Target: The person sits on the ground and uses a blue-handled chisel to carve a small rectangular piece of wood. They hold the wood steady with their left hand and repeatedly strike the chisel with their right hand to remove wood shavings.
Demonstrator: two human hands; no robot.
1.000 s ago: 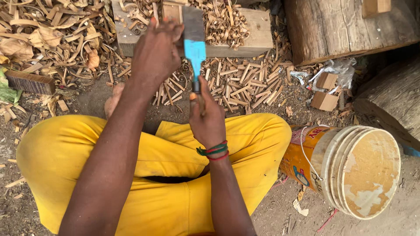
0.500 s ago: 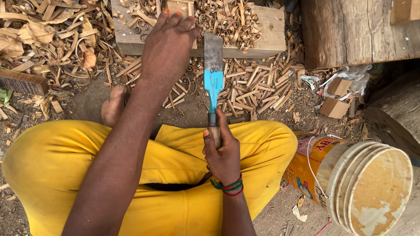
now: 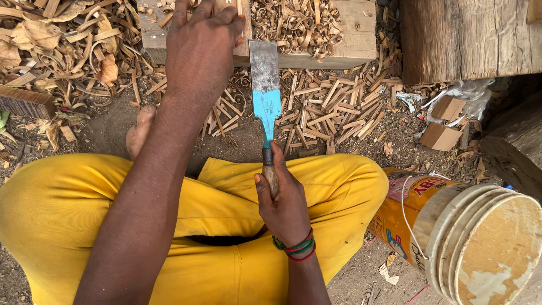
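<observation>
Head view: nearest, the right hand (image 3: pixel 285 206) has its fingers clamped on the wooden handle of a broad chisel (image 3: pixel 265 93), whose long axis runs straight away, blade tip at the wooden block (image 3: pixel 339 48). Farther, the left hand (image 3: pixel 203 51) presses flat there, fingers spread, beside the blade.
</observation>
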